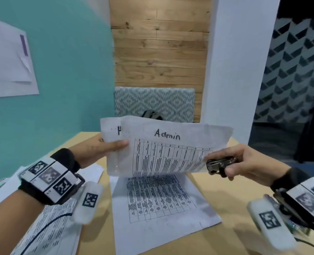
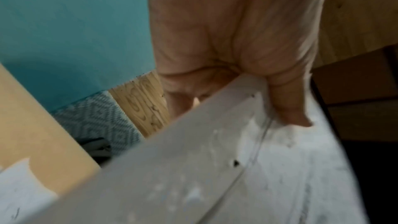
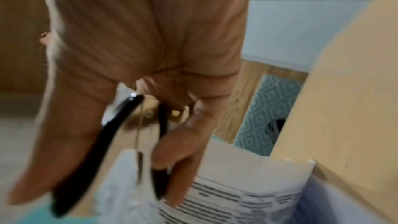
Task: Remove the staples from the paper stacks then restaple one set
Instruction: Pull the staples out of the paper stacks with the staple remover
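My left hand (image 1: 104, 147) pinches the left edge of a paper stack (image 1: 163, 148) headed "Admin" and holds it up above the table. The sheets are slightly fanned apart. In the left wrist view the thumb (image 2: 288, 101) presses on the paper stack (image 2: 215, 168), which shows small staple holes. My right hand (image 1: 239, 161) grips a small black stapler (image 1: 220, 163) close to the stack's right edge. The right wrist view shows the black stapler (image 3: 103, 142) held between thumb and fingers (image 3: 178, 159), its mouth beside the printed paper (image 3: 237, 198).
A printed sheet (image 1: 159, 203) lies flat on the wooden table (image 1: 231, 205) under the raised stack. More printed pages (image 1: 51, 223) lie at the lower left under my left forearm. A patterned chair back (image 1: 154, 102) stands beyond the table's far edge.
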Tool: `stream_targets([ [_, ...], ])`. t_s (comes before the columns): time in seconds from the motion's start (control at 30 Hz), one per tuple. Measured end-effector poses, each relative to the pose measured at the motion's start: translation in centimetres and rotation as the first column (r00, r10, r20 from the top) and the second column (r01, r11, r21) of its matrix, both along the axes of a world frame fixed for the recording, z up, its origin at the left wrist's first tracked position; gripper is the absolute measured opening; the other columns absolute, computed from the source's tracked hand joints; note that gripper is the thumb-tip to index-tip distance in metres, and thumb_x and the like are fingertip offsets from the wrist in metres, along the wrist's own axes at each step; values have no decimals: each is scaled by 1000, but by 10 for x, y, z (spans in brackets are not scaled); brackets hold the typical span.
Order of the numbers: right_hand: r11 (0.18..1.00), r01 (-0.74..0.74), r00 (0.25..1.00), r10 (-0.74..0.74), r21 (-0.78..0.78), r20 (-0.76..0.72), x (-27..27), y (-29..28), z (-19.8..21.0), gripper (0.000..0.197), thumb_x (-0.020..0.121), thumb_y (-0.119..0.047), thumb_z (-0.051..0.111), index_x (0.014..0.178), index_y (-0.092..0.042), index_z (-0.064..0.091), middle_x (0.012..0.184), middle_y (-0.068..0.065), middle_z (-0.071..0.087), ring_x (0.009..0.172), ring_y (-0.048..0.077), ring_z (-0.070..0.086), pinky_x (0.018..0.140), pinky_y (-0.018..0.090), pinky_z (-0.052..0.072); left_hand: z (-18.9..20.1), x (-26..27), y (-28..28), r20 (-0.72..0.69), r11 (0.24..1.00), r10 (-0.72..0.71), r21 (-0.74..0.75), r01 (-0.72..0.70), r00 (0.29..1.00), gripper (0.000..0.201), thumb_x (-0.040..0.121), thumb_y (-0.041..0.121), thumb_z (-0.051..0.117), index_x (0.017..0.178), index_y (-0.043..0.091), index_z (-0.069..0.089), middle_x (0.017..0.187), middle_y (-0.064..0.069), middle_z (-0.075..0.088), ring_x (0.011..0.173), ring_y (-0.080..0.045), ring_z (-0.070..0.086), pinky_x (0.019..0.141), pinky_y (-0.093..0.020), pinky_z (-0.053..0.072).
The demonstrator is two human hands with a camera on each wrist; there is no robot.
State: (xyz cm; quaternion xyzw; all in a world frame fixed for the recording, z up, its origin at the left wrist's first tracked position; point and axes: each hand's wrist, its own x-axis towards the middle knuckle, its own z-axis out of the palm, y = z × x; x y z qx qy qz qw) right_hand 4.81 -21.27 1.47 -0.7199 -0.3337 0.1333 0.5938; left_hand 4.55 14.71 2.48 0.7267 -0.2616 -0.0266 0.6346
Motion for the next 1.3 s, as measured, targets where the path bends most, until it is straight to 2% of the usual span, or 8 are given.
stream_targets([
  [0.23,997,61,943,-76,-54,-325,-6,7,-24,73,29,-46,93,89,-8,76,88,11,72,73,16,69,41,16,45,-43,-3,4,-441,988,110,145,-50,891,94,28,43,94,110,4,67,115,-17,66,103,-29,65,83,-39,55],
  [0.37,992,68,914,-104,-104,-393,-7,12,-34,75,29,-44,94,90,-5,75,90,14,71,73,17,69,41,16,45,-27,-2,3,-169,883,393,345,-320,904,117,18,64,84,122,18,54,109,-3,66,89,-11,64,64,-24,49],
  [0.53,990,64,918,-107,-123,-382,-10,17,-31,74,27,-43,94,88,-6,76,87,12,72,72,16,70,42,15,45,10,-4,-43,265,686,274,620,-381,925,74,65,58,62,130,28,45,130,6,49,121,-13,45,94,-28,37],
  [0.67,986,72,918,-124,-148,-376,-13,14,-31,74,27,-44,94,88,-7,76,85,11,72,72,16,70,43,15,45,13,3,-81,198,557,72,805,-204,978,27,85,38,62,93,12,64,86,1,61,74,-4,54,69,-18,40],
  [0.77,978,95,921,-157,-186,-356,-18,9,-30,76,27,-45,94,90,-6,76,85,11,71,72,16,69,43,15,46,9,9,-88,103,596,41,796,-107,994,26,86,31,63,81,5,63,70,-1,56,59,-10,46,59,-22,34],
  [0.93,908,308,948,-319,-286,7,-28,3,-1,78,23,-62,86,87,-19,75,82,5,73,69,7,66,49,15,46,-4,14,-81,-81,713,66,701,10,995,13,80,24,70,83,11,70,84,-11,70,73,-22,62,72,-33,48],
  [1.03,849,479,855,-394,-222,337,-35,19,15,58,37,-49,87,86,-21,73,82,-2,73,73,6,66,62,16,52,-10,15,-80,-170,792,83,610,38,982,20,74,14,74,89,2,69,87,-17,70,75,-25,62,74,-36,52],
  [1.3,850,437,627,-52,-295,777,-26,80,-7,40,55,-22,77,93,-13,68,88,-3,62,78,6,52,70,14,43,-19,15,-76,-353,898,-45,395,193,934,19,69,-3,68,88,1,67,70,-9,71,58,-15,67,56,-22,55],
])
